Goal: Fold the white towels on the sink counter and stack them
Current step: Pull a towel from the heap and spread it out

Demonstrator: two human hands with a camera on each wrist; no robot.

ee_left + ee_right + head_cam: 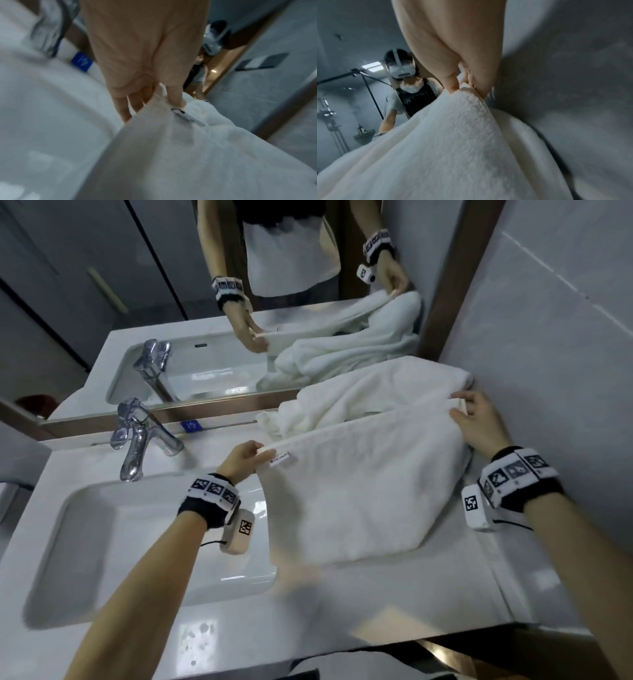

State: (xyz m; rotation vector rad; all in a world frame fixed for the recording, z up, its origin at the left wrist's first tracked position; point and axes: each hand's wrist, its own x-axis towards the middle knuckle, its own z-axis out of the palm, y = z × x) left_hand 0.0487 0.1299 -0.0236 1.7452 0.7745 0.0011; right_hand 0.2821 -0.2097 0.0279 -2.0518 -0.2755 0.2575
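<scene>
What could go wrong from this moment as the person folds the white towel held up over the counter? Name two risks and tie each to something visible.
1. The left hand and right hand only pinch the held towel by its top corners; a slip would probably spoil the fold.
2. Its left edge hangs beside the sink basin, so it might droop in.

No writing here is sharp enough for me to read. The small tag (279, 457) sewn at the corner of the towel (359, 491) carries reddish print too tiny to make out, and the blue sticker (190, 425) behind the faucet (137, 436) shows pale marks I cannot decipher. My wristbands (214, 489) bear only black-and-white square code patterns, no letters.
</scene>
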